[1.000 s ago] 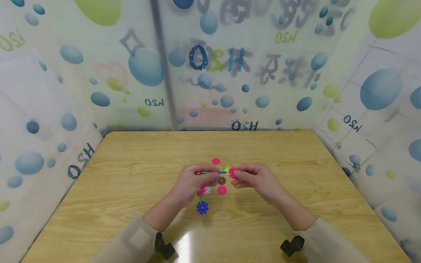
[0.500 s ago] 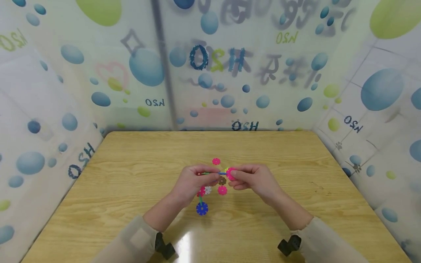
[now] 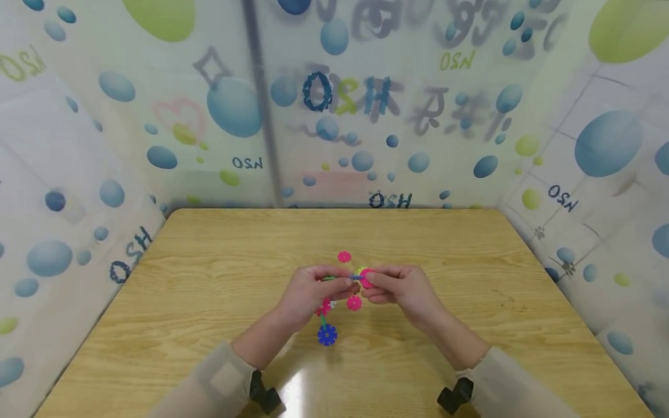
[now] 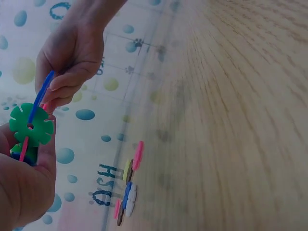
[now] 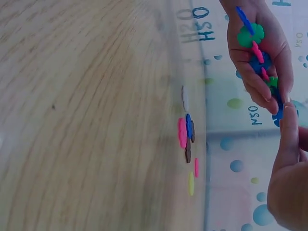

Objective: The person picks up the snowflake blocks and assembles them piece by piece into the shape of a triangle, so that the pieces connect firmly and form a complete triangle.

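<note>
My left hand (image 3: 308, 296) grips a chain of interlocking snowflake discs in green, pink and blue. One end hangs below the palm with a blue disc (image 3: 327, 335) at its tip, and a green disc (image 5: 250, 35) shows in the right wrist view. At the other end, a blue disc (image 3: 357, 277) sticks out edge-on past the left fingertips. My right hand (image 3: 413, 293) pinches a pink disc (image 3: 367, 278) between thumb and fingers, right at that blue disc's edge. The middle of the chain is partly hidden by the left fingers in the head view.
Several loose discs lie on the wooden table (image 3: 235, 244) beneath and beyond the hands: a pink disc (image 3: 344, 256), a nearer pink disc (image 3: 353, 303), a yellow disc (image 5: 191, 184) and a white disc (image 5: 185, 98). Patterned curtains (image 3: 334, 151) surround the table's back and sides.
My right hand has moved left with the pink disc, bringing it up to the blue disc. My left hand and the hanging chain have shifted slightly right and nearer.
</note>
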The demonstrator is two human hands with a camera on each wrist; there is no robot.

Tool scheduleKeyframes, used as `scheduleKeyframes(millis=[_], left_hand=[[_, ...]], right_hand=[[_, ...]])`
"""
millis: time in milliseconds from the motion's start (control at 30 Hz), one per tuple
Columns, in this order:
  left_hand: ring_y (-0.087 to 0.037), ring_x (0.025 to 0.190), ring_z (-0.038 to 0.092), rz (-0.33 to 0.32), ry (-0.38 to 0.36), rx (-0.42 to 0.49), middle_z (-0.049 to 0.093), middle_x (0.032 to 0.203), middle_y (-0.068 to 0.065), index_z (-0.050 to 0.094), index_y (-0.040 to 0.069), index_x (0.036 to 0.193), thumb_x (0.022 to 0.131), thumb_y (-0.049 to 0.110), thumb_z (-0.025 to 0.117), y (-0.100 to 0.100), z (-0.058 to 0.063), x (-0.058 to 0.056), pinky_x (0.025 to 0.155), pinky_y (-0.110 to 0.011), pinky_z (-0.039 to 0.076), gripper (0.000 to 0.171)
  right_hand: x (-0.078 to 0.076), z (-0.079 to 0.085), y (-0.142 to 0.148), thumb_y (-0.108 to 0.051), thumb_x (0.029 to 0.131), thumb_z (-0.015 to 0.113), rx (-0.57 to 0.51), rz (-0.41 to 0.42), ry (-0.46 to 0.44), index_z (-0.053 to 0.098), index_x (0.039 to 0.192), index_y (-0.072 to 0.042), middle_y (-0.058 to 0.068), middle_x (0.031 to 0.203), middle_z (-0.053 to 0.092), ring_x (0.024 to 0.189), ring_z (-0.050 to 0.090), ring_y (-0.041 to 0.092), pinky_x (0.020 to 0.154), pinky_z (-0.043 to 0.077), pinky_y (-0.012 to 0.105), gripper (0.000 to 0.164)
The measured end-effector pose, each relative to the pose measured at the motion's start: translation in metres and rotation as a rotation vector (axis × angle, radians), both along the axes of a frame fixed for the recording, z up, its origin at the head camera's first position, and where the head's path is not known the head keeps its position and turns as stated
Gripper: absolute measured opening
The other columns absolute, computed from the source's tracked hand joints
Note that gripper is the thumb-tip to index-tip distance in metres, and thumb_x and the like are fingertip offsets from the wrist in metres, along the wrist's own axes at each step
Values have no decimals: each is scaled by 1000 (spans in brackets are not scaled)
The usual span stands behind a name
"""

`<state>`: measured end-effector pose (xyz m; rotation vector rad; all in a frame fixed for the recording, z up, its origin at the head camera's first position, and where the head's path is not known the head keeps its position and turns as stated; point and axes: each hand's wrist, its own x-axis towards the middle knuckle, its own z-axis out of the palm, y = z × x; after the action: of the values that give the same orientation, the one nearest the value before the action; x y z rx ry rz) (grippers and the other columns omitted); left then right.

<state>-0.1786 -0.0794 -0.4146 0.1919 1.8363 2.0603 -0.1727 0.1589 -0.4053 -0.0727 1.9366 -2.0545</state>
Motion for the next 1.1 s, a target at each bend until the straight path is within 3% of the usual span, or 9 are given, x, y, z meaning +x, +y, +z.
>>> scheduleKeyframes(millis=[200,367,533,667,767,967,1100], left_hand=[[-26,109,83,33,-7,16,80,123,-23,73,-6,128,105,11,74,-5,0,-4,99,-42,66,29],[-27,108,83,69,-45,7,80,123,-19,72,-5,132,106,12,74,-12,-2,-6,94,-38,68,31],[-24,99,82,93,-62,11,82,106,-9,71,-6,130,105,10,74,-18,-4,-7,88,-34,69,30],[-20,95,81,99,-78,27,82,101,-7,71,-6,129,106,10,74,-19,-5,-7,87,-32,69,28],[-18,93,81,101,-75,36,82,101,-8,71,-6,129,106,9,73,-20,-4,-7,87,-32,69,28],[-19,94,81,95,-65,36,81,100,-7,72,-5,128,105,9,74,-19,-3,-7,87,-32,69,27],[-19,93,81,84,-67,28,81,101,-7,73,-3,128,104,11,76,-19,-1,-7,87,-32,69,28]], right_hand=[[-7,4,-3,-22,110,69,52,44,0,72,132,8,11,107,85,96,84,18,88,69,34,37],[-25,-3,3,-31,114,62,147,67,-1,72,135,3,12,112,83,101,83,25,88,69,37,41],[-52,-23,8,-26,112,65,389,71,42,75,133,-2,16,119,77,96,77,22,83,68,37,34],[-70,-39,8,-22,109,69,614,107,107,77,129,-9,13,115,75,88,68,19,75,60,30,25],[-80,-46,6,-22,105,75,734,144,153,77,128,-14,11,117,73,94,65,21,80,56,33,24],[-87,-45,1,-20,99,83,855,215,192,74,127,-9,11,122,71,113,64,26,105,56,48,31],[-81,-41,5,-15,96,84,863,198,185,72,121,-8,10,114,69,105,64,23,95,57,42,28]])
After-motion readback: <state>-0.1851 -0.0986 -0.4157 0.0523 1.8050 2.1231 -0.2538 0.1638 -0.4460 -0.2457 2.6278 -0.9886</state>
